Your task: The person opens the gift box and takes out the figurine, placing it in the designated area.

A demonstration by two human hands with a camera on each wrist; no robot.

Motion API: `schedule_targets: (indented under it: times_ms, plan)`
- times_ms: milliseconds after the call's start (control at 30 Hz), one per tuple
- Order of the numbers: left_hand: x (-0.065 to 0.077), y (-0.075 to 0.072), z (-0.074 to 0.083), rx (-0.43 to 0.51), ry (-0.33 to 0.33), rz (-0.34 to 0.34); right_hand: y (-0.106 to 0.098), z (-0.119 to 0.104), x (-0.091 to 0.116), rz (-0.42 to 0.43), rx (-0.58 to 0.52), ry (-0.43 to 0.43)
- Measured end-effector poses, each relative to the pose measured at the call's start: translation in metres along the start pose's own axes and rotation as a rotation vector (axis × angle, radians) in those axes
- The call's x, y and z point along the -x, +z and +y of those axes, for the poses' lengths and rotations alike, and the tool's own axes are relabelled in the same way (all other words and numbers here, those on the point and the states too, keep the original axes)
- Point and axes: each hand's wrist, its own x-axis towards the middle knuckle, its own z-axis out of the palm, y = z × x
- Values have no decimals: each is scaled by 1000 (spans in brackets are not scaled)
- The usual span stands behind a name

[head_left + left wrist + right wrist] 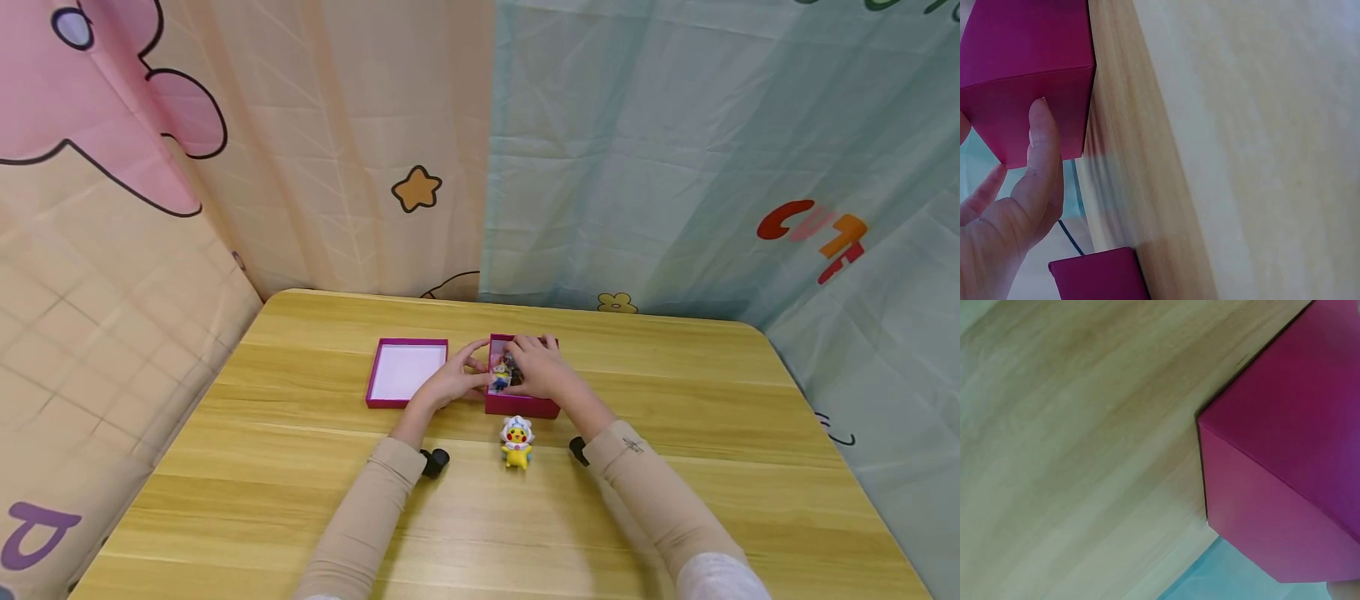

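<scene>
Head view showed the box [522, 407] at frame centre, your left hand [450, 383] touching it, fingers extended; whether your right hand [543, 368], over its opening, gripped anything, I could not tell. Uneven pressing could have tipped the box.

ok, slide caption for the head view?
Left hand at the side of an open magenta box, right hand over it; small figurine inside, yellow figurine in front, lid at left.
</scene>
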Motion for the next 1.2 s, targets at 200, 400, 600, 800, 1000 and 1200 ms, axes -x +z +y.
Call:
schedule_targets:
  times_ms: [200, 400, 600, 800, 1000, 1200]
  plan:
    - [8, 1, 10, 4, -2, -16, 5, 0, -3, 29, 72, -14]
    - [-5, -2, -5, 0, -10, -12, 8, -1, -4, 38, 100, -9]
    - [-11, -1, -13, -8, -7, 19, 9, 0, -5, 46, 107, -22]
    - [-11, 0, -13, -16, -3, 35, 9, 0, -4, 72, 98, -32]
    - [-10, 0, -12, -22, -14, 47, 5, 1, -2, 107, 68, -23]
    - [-10, 0, -11, -37, -18, 53, -4, 4, 2, 149, 12, -14]
